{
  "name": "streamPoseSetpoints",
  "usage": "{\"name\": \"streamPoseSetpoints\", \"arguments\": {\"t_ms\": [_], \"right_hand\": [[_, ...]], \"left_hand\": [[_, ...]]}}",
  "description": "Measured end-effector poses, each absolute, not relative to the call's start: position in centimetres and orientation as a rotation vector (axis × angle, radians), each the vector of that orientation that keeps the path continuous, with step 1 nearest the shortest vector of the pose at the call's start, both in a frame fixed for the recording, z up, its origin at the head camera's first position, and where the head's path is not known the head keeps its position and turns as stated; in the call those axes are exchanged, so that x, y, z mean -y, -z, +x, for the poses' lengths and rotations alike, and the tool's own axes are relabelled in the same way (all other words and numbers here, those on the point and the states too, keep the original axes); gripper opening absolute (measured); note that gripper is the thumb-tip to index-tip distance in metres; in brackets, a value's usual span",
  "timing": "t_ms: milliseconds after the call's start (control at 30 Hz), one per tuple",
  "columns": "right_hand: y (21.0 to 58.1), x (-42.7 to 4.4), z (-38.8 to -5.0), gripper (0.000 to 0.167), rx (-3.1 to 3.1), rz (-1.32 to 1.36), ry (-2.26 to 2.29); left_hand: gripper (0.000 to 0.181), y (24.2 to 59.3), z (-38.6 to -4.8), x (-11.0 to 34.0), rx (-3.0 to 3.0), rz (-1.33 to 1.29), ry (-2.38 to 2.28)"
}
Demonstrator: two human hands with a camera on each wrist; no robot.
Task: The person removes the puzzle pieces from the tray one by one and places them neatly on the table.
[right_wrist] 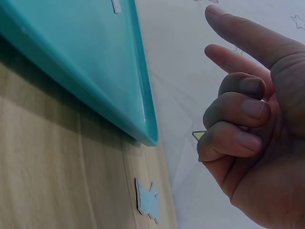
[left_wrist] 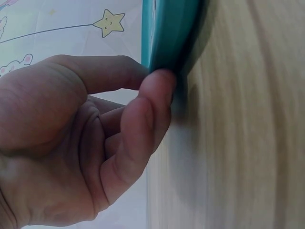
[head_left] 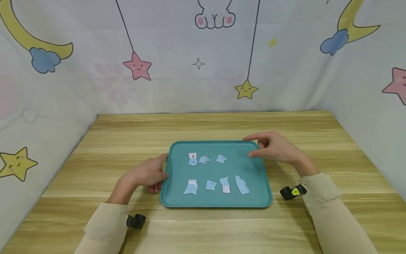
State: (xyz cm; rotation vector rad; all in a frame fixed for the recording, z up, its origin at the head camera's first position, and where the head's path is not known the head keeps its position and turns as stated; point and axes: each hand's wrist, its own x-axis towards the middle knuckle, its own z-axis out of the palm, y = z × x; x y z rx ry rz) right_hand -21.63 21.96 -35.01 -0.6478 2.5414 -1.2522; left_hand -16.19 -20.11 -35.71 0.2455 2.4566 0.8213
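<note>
A teal tray lies on the wooden table. My left hand grips its left edge; in the left wrist view the thumb and fingertips meet at the tray's rim. Over the far right corner of the tray hovers my right hand, its thumb and index finger spread apart. The right wrist view shows its other fingers bent and nothing held. Flat light-blue pieces with irregular edges lie in two rows: a far row and a near row. Some have whitish parts.
In the right wrist view, a notched light-blue piece lies on the table beside the tray. White cloth with printed stars and moons hangs behind the table and at both sides. A black device is on each wrist.
</note>
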Motion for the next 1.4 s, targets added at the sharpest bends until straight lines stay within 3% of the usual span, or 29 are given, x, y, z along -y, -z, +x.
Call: {"name": "streamPoseSetpoints", "arguments": {"t_ms": [1400], "right_hand": [[35.3, -20.9, -19.3, 0.052, -2.357, -0.778, 1.073]], "left_hand": [[0.084, 35.8, -16.3, 20.2, -2.454, 0.270, -0.867]]}}
